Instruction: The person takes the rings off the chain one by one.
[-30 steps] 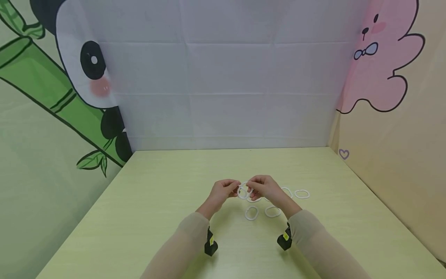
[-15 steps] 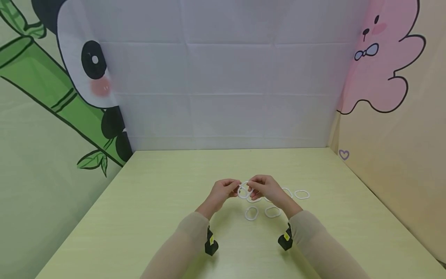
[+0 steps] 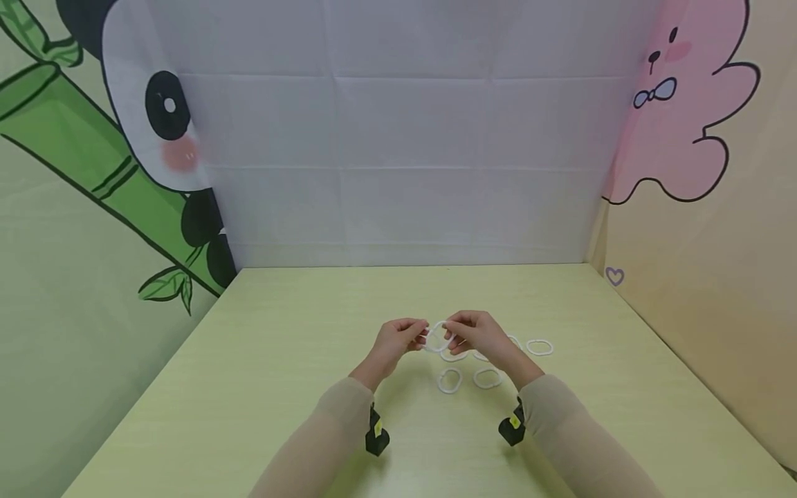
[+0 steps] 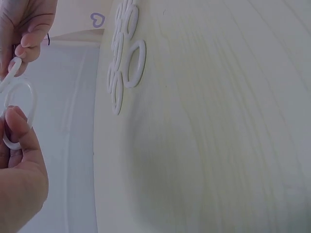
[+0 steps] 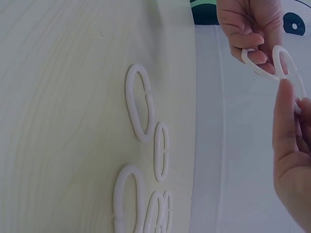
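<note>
My left hand (image 3: 400, 337) pinches a white oval plastic chain link (image 5: 257, 70) between thumb and fingers, a little above the table. Facing it, my right hand (image 3: 479, 335) pinches a second white chain link (image 5: 291, 60). The two links cross each other between the fingertips in the right wrist view. Thumb and fingers hide part of each link. Below the hands, more white links lie flat on the table, among them a chain link (image 3: 450, 380) at the front and another chain link (image 3: 488, 377) to its right.
Several more links lie behind and beside the right hand, with one link (image 3: 539, 347) farthest right. The pale wooden table (image 3: 299, 346) ends at a white cloth backdrop (image 3: 405, 173). Painted side panels stand left and right. Black wrist cameras hang under both sleeves.
My right hand has shifted slightly up and to the right with its link. The two held links overlap less in the head view. My left hand has hardly moved.
</note>
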Motion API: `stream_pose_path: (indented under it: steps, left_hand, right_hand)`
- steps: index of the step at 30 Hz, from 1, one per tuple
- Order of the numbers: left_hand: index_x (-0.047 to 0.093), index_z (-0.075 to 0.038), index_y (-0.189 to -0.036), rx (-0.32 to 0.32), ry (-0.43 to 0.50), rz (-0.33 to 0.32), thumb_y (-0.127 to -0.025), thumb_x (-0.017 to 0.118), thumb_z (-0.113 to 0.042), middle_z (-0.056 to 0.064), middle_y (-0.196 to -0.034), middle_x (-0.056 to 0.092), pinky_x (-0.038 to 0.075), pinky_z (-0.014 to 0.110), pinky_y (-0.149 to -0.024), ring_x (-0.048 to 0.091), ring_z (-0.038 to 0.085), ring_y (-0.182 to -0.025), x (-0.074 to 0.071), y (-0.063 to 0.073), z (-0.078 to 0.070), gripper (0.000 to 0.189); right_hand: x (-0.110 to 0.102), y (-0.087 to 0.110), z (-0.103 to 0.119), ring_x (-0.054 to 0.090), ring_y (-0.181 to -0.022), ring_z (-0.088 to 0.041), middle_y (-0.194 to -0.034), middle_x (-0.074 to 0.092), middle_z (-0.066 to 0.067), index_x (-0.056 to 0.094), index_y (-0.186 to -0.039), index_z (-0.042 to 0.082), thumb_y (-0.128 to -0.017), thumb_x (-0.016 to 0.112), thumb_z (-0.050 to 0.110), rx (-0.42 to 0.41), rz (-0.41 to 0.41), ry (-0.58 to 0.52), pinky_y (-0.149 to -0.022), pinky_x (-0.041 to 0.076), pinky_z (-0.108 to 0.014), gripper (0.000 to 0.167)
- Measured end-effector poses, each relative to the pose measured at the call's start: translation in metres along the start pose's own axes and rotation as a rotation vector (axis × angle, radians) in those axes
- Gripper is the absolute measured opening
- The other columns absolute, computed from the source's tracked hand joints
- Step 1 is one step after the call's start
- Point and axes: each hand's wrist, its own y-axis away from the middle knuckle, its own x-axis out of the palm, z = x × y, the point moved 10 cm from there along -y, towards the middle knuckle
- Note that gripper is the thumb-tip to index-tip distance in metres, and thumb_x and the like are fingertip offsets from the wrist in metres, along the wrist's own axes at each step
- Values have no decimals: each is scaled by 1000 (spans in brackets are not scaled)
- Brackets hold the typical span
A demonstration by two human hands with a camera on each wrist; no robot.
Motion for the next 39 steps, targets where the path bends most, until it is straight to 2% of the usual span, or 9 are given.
stream_pose_path:
  steps: [3,10,15,19,28,32,39]
  left_hand:
    - [61,11,-107,-10,-12,-15,-90,61,-19,4,-81,63,50,19,-61,59,10,-70,-3,-1,2,35]
    - [65,7,-101,-19,-22,-25,-90,62,-19,5,-80,64,49,18,-57,60,10,-67,-5,0,3,29]
    - [65,6,-101,-45,-14,-27,-90,62,-19,10,-84,65,49,18,-57,60,10,-67,-6,1,3,27]
    - [65,6,-102,-51,-15,-22,-90,61,-19,9,-84,64,49,18,-58,59,10,-68,-6,1,3,27]
    - [63,8,-103,-44,-17,-21,-90,61,-19,11,-86,65,49,18,-58,61,10,-67,-8,-1,7,31]
    - [62,10,-104,-45,-10,-22,-90,61,-18,8,-83,65,50,18,-58,61,9,-67,-8,-2,9,31]
    - [62,10,-105,-41,-15,-25,-90,61,-17,10,-85,66,50,18,-59,61,9,-67,-9,-1,9,31]
  right_hand:
    - [-4,2,4,60,-64,-15,-82,60,-15,58,-101,-10,-93,55,11,-6,-2,9,-63,55,-33,23]
    - [-15,7,15,61,-66,-17,-89,59,-24,59,-102,-9,-93,56,12,-21,-4,40,-64,55,-34,23]
    - [-22,12,20,60,-66,-17,-84,61,-16,59,-103,-10,-92,57,13,-26,-4,52,-64,55,-34,25]
    - [-30,17,21,60,-66,-17,-83,61,-14,58,-106,-11,-92,57,12,-26,-7,68,-64,55,-33,26]
    - [-48,25,14,60,-65,-16,-83,60,-14,54,-109,-14,-93,54,7,-12,-20,71,-63,55,-31,27]
    - [-57,30,9,60,-65,-15,-84,60,-15,53,-110,-17,-93,55,7,-7,-35,80,-63,55,-31,29]
    - [-79,35,-5,60,-64,-14,-82,60,-13,53,-109,-16,-93,55,7,26,-65,94,-63,55,-30,27]
